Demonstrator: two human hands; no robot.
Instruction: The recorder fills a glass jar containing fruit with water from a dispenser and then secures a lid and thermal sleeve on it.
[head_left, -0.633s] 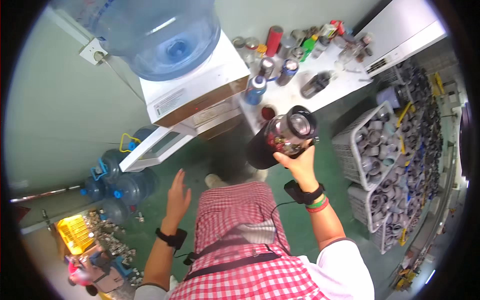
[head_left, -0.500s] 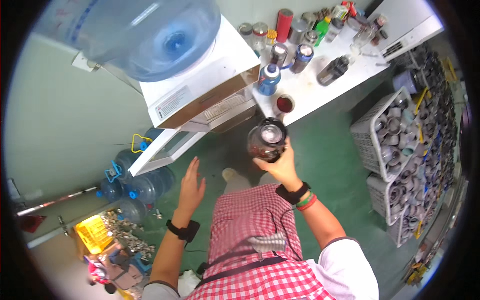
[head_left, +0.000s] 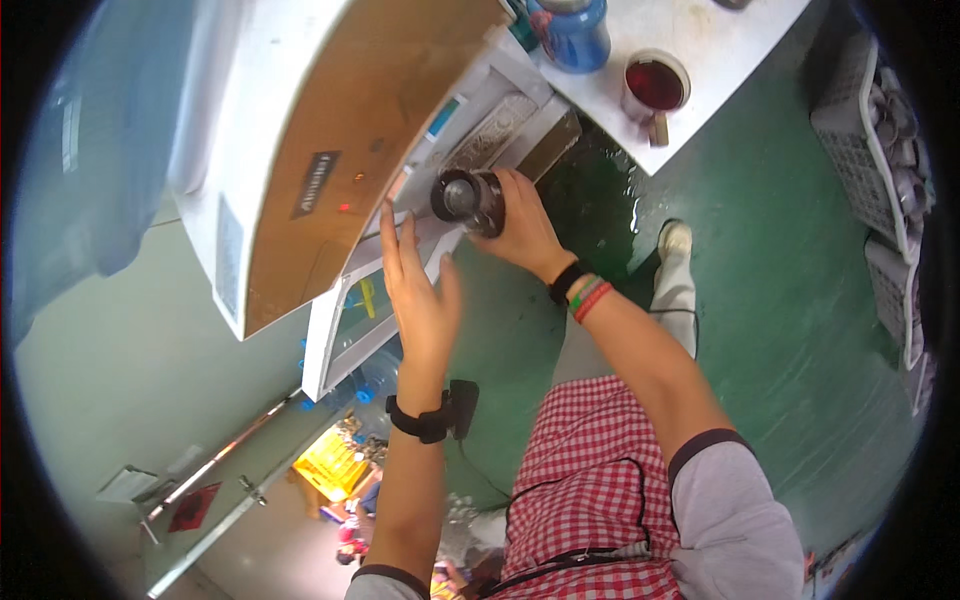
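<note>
My right hand (head_left: 522, 228) is wrapped round a dark-rimmed clear jar (head_left: 466, 199), held at the bay of the water dispenser (head_left: 300, 170). What is in the jar cannot be made out. My left hand (head_left: 422, 295) is raised with its fingers apart and holds nothing. Its fingertips are at the lower edge of the dispenser's brown front, close to a small red light; whether they touch it is unclear. Below the bay, the dispenser's white-framed door (head_left: 345, 350) stands swung out beside my left hand.
A mug of dark red liquid (head_left: 655, 85) and a blue bottle (head_left: 572, 35) stand on the white table (head_left: 725, 50). Wet patches show on the green floor (head_left: 590, 200). White baskets of grey parts (head_left: 860, 135) stand at the right. A yellow crate (head_left: 330, 462) is at lower left.
My right hand has carried the jar from beside the table to the dispenser's bay. My left hand has risen to the dispenser's front. The view has moved closer to the dispenser.
</note>
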